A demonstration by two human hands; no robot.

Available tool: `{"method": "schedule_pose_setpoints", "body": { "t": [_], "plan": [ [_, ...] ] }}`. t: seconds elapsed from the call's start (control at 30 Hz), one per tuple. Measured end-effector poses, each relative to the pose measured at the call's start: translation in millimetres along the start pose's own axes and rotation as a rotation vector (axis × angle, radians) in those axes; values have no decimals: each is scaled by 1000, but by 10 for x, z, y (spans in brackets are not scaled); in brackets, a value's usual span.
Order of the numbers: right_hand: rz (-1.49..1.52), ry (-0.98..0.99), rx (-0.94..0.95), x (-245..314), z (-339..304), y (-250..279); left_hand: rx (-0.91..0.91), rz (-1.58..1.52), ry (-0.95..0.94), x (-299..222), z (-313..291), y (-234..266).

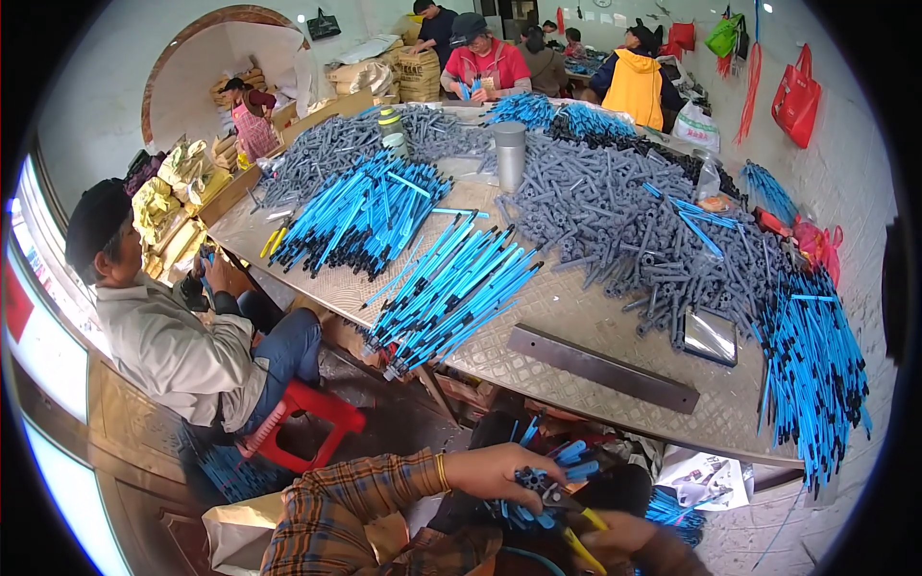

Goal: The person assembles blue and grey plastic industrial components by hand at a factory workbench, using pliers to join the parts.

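Low in front of me, below the table edge, my left hand (pixel 501 472) is closed around a bunch of blue tubes (pixel 573 459) with dark grey ends. My right hand (pixel 622 536) is blurred but wraps around the yellow handles of a hand tool that looks like pliers (pixel 584 551). The tool's head points at the grey ends beside my left fingers; its jaws are hard to make out. More blue tubes (pixel 677 509) lie low behind my right hand.
On the table (pixel 471 357) lie a dark metal bar (pixel 600 368), grey tubular pieces (pixel 624 211), blue tube piles (pixel 451 293) and a flask (pixel 510 156). To the left a co-worker (pixel 182 336) sits on a red stool (pixel 307 422). Others work at the far side.
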State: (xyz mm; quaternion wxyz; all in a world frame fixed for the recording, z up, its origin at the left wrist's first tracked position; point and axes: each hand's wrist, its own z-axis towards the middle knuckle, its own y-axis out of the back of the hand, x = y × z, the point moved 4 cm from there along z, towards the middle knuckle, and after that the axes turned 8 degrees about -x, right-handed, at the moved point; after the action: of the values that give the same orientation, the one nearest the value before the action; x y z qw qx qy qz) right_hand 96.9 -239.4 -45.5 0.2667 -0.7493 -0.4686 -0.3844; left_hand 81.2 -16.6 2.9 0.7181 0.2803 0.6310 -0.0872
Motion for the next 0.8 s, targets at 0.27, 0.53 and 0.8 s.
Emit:
{"method": "schedule_pose_setpoints", "body": {
  "t": [0.27, 0.53, 0.8],
  "plan": [
    [-560, 342, -178, 596, -116, 49, -52, 89, 29, 5, 34, 72],
    [-554, 652, -350, 391, -31, 33, -27, 59, 13, 54, 136, 109],
    [807, -109, 554, -365, 148, -284, 78, 66, -69, -3, 80, -23]
  ]
}}
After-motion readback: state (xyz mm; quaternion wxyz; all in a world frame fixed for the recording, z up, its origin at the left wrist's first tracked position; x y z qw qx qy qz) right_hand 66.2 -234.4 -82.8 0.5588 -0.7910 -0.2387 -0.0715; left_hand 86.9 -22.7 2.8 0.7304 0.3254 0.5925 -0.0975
